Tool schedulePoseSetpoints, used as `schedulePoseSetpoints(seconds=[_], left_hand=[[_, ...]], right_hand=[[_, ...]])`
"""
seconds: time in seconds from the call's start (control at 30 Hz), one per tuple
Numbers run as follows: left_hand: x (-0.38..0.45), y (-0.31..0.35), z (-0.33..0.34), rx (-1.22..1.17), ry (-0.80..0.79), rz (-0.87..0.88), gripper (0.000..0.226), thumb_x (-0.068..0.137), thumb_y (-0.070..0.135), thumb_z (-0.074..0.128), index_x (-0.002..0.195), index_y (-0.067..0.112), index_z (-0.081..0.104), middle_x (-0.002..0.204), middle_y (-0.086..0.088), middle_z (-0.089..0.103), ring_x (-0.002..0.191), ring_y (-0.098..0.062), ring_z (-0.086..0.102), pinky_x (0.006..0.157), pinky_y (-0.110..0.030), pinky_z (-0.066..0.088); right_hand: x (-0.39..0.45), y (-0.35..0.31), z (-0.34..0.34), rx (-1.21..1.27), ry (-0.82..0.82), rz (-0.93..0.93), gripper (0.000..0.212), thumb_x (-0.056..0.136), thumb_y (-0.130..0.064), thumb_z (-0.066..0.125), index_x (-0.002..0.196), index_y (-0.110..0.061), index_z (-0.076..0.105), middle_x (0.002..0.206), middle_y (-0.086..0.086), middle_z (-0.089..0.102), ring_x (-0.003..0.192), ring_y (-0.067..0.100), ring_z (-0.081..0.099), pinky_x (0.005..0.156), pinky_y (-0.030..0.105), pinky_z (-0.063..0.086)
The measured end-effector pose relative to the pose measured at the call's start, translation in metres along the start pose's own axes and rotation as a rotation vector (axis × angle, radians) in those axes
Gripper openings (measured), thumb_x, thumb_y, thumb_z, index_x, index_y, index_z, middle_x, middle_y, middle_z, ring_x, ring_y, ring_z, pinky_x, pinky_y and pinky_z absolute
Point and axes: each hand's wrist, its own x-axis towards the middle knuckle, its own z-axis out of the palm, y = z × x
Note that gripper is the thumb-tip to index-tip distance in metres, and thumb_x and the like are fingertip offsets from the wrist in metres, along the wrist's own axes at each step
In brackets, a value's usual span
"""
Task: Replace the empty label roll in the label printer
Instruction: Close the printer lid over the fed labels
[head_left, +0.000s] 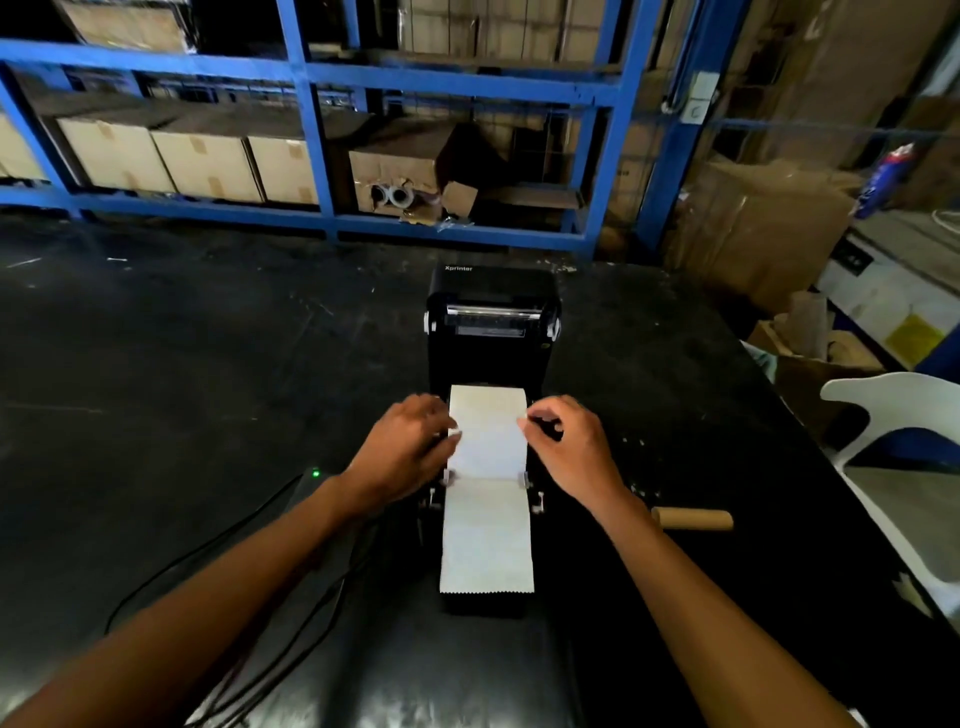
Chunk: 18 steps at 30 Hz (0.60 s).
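A black label printer (491, 353) stands open on the dark table, its lid tipped back. A white label roll (488, 415) sits in the bay, and its paper strip (487, 540) runs toward me over the front edge, ending in a serrated cut. My left hand (410, 441) rests at the strip's left edge with its fingertips on the paper. My right hand (566, 441) pinches the right edge between thumb and forefinger. A brown cardboard core (693, 518) lies on the table right of the printer.
Black cables (208, 551) trail left of the printer near a green light (315, 473). A white plastic chair (904, 467) stands at the table's right edge. Blue racking (311, 135) with cardboard boxes fills the back.
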Motion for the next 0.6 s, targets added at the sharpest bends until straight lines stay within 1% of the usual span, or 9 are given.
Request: schedulePoseSetpoints(seconds=[0.13,0.2,0.23,0.33,0.4,0.47,0.53,0.57,0.6], left_hand=[[0.053,-0.012,-0.016,-0.295,0.232,-0.393,0.026,0.093,0.025,0.06,0.108,0.004,0.063,0.104,-0.014,0.064,0.097,-0.028,0.062,0.08,-0.039,0.053],[0.079,-0.017,-0.022,-0.461,0.32,-0.584,0.035,0.092,0.033,0.059,0.117,0.008,0.057,0.111,-0.011,0.063,0.1,-0.021,0.062,0.076,-0.024,0.052],[0.092,-0.021,-0.024,-0.506,0.346,-0.642,0.044,0.092,0.039,0.057,0.124,0.008,0.053,0.118,-0.011,0.062,0.105,-0.02,0.06,0.08,-0.023,0.051],[0.123,-0.032,-0.029,-0.546,0.336,-0.74,0.075,0.088,0.057,0.053,0.144,0.011,0.035,0.143,-0.015,0.046,0.128,-0.027,0.047,0.104,-0.039,0.043],[0.137,-0.036,-0.028,-0.564,0.27,-0.794,0.084,0.085,0.064,0.052,0.148,0.014,0.028,0.149,-0.014,0.038,0.134,-0.029,0.041,0.106,-0.04,0.037],[0.146,-0.039,-0.023,-0.565,0.211,-0.829,0.076,0.086,0.062,0.051,0.143,0.012,0.037,0.142,-0.014,0.048,0.123,-0.027,0.052,0.096,-0.034,0.045],[0.151,-0.043,-0.016,-0.587,0.182,-0.843,0.057,0.089,0.058,0.051,0.123,0.012,0.056,0.112,-0.009,0.066,0.089,-0.015,0.064,0.068,-0.02,0.05],[0.151,-0.044,-0.013,-0.615,0.18,-0.853,0.053,0.089,0.058,0.05,0.114,0.012,0.06,0.096,-0.005,0.066,0.076,-0.01,0.062,0.056,-0.017,0.045],[0.152,-0.045,-0.009,-0.644,0.185,-0.865,0.052,0.089,0.059,0.049,0.109,0.013,0.061,0.086,-0.001,0.063,0.072,-0.009,0.059,0.051,-0.018,0.041]], right_hand=[[0.058,-0.009,-0.01,0.122,0.253,0.141,0.014,0.086,-0.031,0.066,0.092,-0.019,0.064,0.095,0.003,0.062,0.089,0.017,0.061,0.074,0.025,0.047],[0.086,-0.012,-0.015,0.126,0.335,0.205,0.021,0.086,-0.039,0.063,0.098,-0.022,0.062,0.102,0.003,0.06,0.096,0.018,0.059,0.077,0.025,0.043],[0.1,-0.013,-0.018,0.135,0.347,0.251,0.028,0.086,-0.044,0.062,0.105,-0.023,0.06,0.109,0.004,0.058,0.102,0.018,0.057,0.08,0.026,0.043],[0.135,-0.016,-0.023,0.178,0.29,0.376,0.055,0.084,-0.055,0.058,0.126,-0.02,0.053,0.13,0.008,0.053,0.119,0.022,0.051,0.093,0.034,0.044],[0.148,-0.018,-0.023,0.187,0.202,0.412,0.065,0.085,-0.056,0.057,0.136,-0.017,0.047,0.139,0.011,0.049,0.128,0.025,0.046,0.103,0.039,0.04],[0.154,-0.019,-0.02,0.187,0.126,0.418,0.065,0.087,-0.053,0.056,0.138,-0.016,0.045,0.142,0.009,0.048,0.13,0.025,0.045,0.105,0.038,0.039],[0.156,-0.017,-0.016,0.203,0.092,0.393,0.056,0.089,-0.047,0.057,0.134,-0.015,0.05,0.135,0.006,0.055,0.122,0.019,0.051,0.095,0.03,0.041],[0.156,-0.017,-0.015,0.225,0.083,0.394,0.053,0.09,-0.046,0.057,0.133,-0.016,0.051,0.133,0.005,0.056,0.119,0.017,0.052,0.093,0.029,0.04],[0.157,-0.015,-0.014,0.249,0.075,0.405,0.054,0.09,-0.046,0.057,0.135,-0.017,0.049,0.135,0.005,0.055,0.12,0.018,0.051,0.094,0.029,0.04]])
